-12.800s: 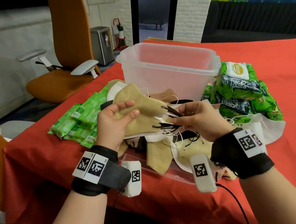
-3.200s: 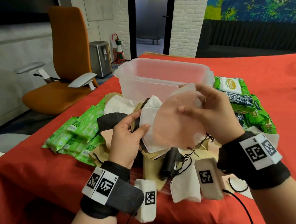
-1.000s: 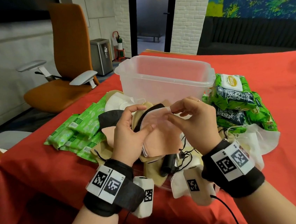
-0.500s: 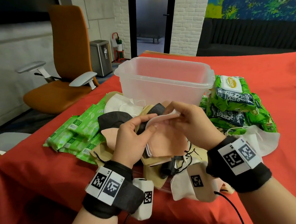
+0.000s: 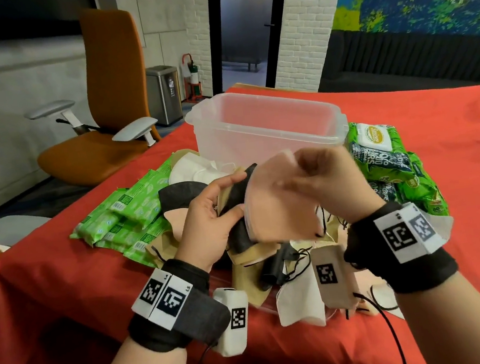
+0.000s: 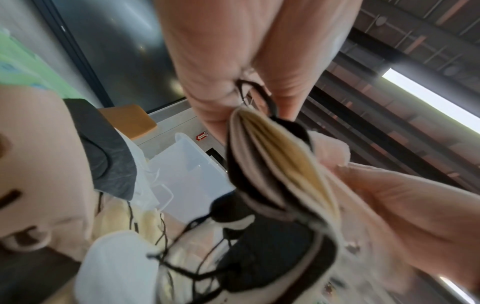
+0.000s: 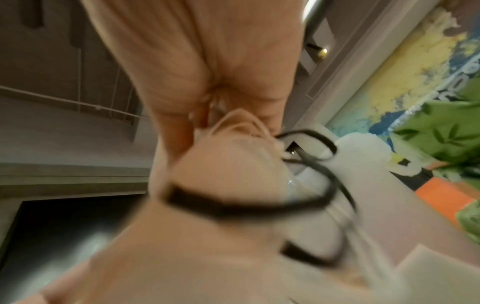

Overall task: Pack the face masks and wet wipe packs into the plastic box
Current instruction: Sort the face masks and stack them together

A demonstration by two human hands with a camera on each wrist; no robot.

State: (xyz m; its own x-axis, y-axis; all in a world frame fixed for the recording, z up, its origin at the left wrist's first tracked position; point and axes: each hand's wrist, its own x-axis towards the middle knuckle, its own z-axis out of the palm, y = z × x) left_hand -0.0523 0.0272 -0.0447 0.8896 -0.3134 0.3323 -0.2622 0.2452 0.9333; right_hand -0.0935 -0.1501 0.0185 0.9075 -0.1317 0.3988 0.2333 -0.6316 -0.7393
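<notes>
Just above a loose pile of face masks [image 5: 274, 264], my left hand [image 5: 234, 195] grips a stack of folded masks [image 6: 272, 170] in black, tan and pink. The front one is a pink mask [image 5: 277, 213], and my right hand [image 5: 303, 175] pinches its upper edge [image 7: 228, 164] with curled fingers; black ear loops dangle below. Right behind both hands stands the clear plastic box [image 5: 265, 125], open and with nothing visible inside. Flat green wet wipe packs [image 5: 126, 211] lie to the left of the pile. Bulkier green wipe packs [image 5: 390, 160] are stacked to the right.
A red cloth covers the table [image 5: 450, 136], whose left edge runs close to the flat packs. An orange office chair [image 5: 103, 131] stands off the table's left side. A clear flat lid [image 5: 273, 308] lies under the mask pile near the front edge.
Both hands have lifted the mask stack slightly. My right hand has slid up and right along the pink mask, which now lies flatter across the front of the stack.
</notes>
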